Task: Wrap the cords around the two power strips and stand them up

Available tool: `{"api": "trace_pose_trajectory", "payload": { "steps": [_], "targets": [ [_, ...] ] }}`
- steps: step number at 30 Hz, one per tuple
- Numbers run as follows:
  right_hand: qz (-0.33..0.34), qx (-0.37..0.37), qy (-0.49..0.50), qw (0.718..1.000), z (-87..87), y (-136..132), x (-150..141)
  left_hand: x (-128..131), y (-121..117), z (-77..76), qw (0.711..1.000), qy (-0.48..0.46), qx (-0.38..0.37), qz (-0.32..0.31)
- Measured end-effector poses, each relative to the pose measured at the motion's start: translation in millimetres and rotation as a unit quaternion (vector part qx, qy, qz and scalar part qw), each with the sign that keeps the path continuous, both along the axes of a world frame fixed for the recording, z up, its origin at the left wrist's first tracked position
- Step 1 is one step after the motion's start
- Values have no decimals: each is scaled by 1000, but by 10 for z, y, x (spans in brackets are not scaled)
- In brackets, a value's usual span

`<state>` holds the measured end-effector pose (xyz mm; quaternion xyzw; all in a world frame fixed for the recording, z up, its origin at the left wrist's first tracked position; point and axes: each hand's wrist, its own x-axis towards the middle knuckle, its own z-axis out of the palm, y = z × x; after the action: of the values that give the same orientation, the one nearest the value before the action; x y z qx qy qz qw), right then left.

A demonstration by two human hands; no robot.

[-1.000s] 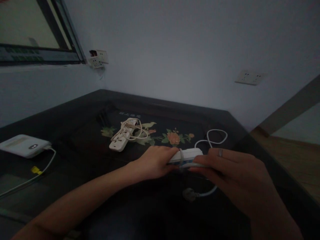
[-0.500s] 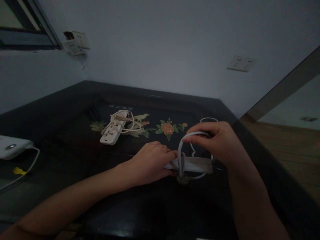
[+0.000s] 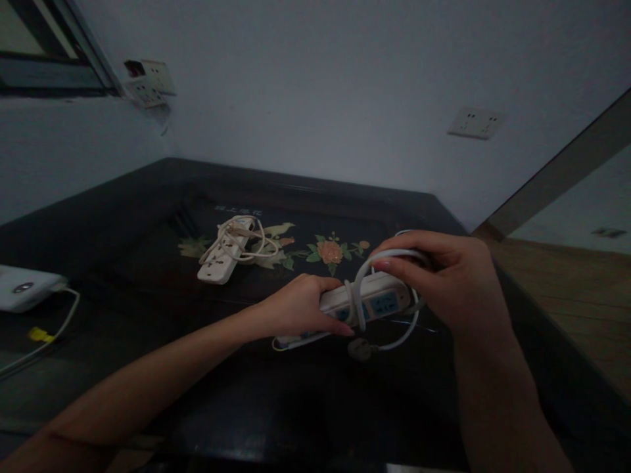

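Note:
My left hand (image 3: pixel 296 309) grips the left end of a white power strip (image 3: pixel 377 299), held tilted just above the dark table (image 3: pixel 148 197) with its socket face toward me. My right hand (image 3: pixel 444 276) pinches a loop of the strip's white cord (image 3: pixel 362 289), which passes around the strip's middle. The cord's plug (image 3: pixel 359 349) hangs below the strip near the tabletop. A second, cream power strip (image 3: pixel 221 253) with its cord coiled on it lies farther back on the table's flower pattern.
A white device (image 3: pixel 22 289) with a cable and a yellow tag (image 3: pixel 38 335) sits at the table's left edge. Wall sockets (image 3: pixel 148 82) are in the left corner, another socket (image 3: pixel 473 121) on the back wall. The table's right edge drops to a wooden floor (image 3: pixel 566 295).
The strip has turned from lying flat to tilted with its sockets facing me. My right hand carried the cord loop up and over the strip's middle. The view shifted slightly rightward.

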<state>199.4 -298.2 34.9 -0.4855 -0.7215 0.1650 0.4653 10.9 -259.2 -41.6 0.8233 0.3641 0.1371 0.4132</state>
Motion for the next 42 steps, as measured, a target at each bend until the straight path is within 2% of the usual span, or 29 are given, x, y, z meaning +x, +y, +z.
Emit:
{"api": "trace_pose_trajectory", "payload": {
  "steps": [5,9,12,15,17,19,24,27,33,36,39,42],
  "targets": [
    [-30,21,-10,999,5,31,148,-14,87,43,994,-47,-101,3],
    [-22,51,-38,998,35,-25,201,-23,121,52,991,-71,-113,22],
    [36,57,-89,994,65,-108,133,-21,157,-25,994,-55,-90,30],
    [146,69,-148,976,86,-199,23,-21,220,-126,997,-32,-62,34],
    [207,84,-184,957,95,-260,-34,-33,273,-169,996,-40,-71,43],
    [231,100,-211,945,103,-327,-65,-60,326,-180,990,-65,-114,56],
    [224,102,-263,933,110,-537,-74,-150,403,-129,961,-128,-221,104],
    [210,89,-298,927,91,-637,-93,-164,413,-116,952,-162,-237,109],
    [204,153,-318,913,50,-676,-193,-152,467,-151,936,-204,-257,131],
    [178,150,-330,915,59,-681,-223,-146,489,-174,937,-197,-262,119],
    [140,133,-328,925,84,-669,-210,-121,473,-184,960,-158,-216,86],
    [138,123,-290,939,95,-608,-168,-84,409,-166,992,-75,-95,46]
  ]
}}
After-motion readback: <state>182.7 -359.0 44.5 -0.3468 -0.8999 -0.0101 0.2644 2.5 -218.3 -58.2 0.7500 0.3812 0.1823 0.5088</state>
